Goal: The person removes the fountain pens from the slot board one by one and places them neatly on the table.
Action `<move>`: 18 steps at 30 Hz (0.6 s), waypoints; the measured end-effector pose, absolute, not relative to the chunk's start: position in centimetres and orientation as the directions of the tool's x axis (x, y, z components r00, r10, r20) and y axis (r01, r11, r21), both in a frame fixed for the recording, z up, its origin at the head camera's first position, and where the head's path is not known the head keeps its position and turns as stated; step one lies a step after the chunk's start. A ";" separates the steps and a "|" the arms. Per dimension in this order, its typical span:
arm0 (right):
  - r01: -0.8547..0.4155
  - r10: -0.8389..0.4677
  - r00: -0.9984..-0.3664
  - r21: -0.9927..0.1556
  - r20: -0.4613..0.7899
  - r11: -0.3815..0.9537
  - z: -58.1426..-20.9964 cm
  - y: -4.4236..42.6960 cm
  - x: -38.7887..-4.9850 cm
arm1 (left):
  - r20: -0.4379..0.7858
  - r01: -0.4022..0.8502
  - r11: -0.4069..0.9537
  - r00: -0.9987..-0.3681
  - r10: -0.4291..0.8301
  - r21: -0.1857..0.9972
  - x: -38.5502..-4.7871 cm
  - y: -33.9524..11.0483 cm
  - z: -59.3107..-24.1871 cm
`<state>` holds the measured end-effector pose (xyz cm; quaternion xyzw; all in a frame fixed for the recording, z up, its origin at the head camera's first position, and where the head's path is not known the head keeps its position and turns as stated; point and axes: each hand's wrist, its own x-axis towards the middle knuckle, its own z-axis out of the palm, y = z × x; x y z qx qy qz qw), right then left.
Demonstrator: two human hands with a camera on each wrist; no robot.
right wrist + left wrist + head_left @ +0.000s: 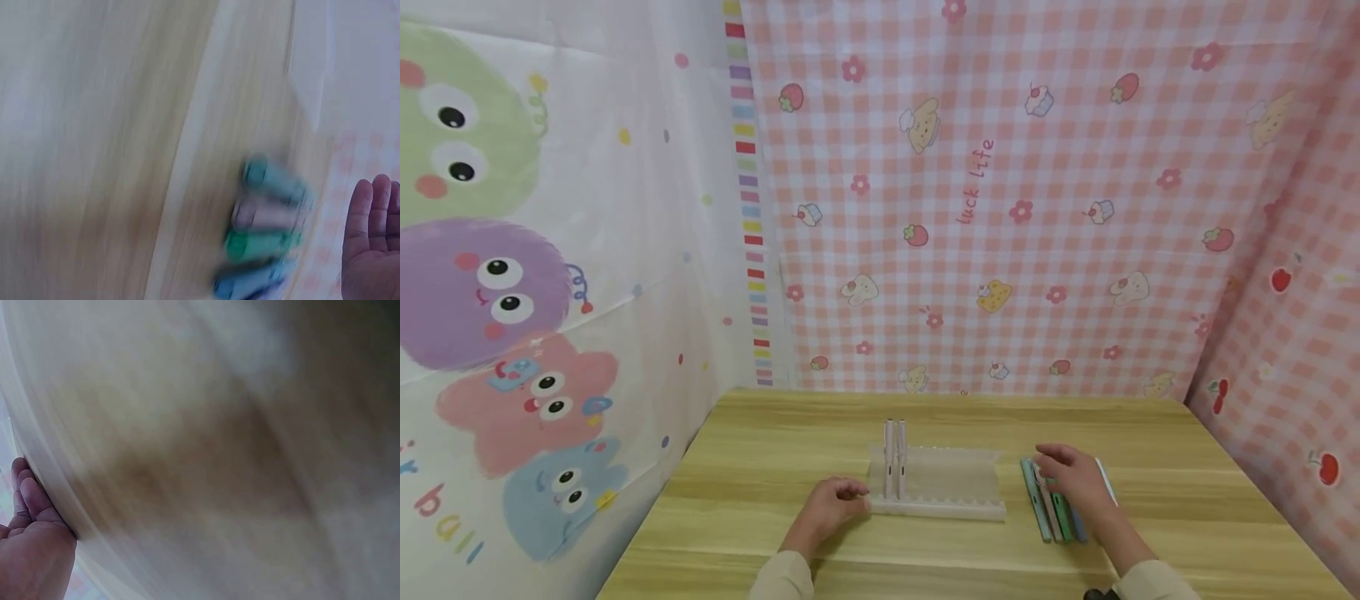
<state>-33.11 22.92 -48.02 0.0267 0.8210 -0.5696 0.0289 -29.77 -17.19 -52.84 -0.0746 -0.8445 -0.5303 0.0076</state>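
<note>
A clear plastic rack [936,508] with a notched front edge lies on the table, and two pale pink pens [896,467] rest side by side in its left part. My left hand [829,510] is at the rack's left end, its fingertips by the corner; whether they touch it is unclear. To the right of the rack lies a row of pens: a teal pen [1036,500], a greyish-pink pen [269,212], a green pen [259,244] and a blue pen [250,279]. Over this row hovers my right hand [1078,483], fingers extended, holding nothing visible.
Under everything is a wood-grain table [760,450]. A pink checked curtain [985,250] hangs behind it, and a white cartoon-print curtain [647,250] on the left. Something white [1107,479] shows beyond my right hand. A small dark object [1101,594] is by the right sleeve.
</note>
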 end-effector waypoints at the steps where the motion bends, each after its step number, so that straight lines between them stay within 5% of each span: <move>1: 0.069 0.012 -0.998 -0.939 -0.069 0.336 -48.0 22.1 -33.0 | 0.086 0.128 0.432 -0.990 0.116 0.893 -29.8 -17.2 -52.9; 10: 0.002 0.018 -1.000 -0.976 0.002 0.217 -48.9 15.1 -32.3 | 0.066 0.103 0.425 -0.993 0.102 0.899 -30.1 -17.1 -53.2; 18: -0.105 -0.048 -0.994 -0.964 0.096 0.243 -50.3 8.7 -31.9 | 0.079 0.117 0.435 -0.991 0.104 0.893 -30.2 -17.1 -53.5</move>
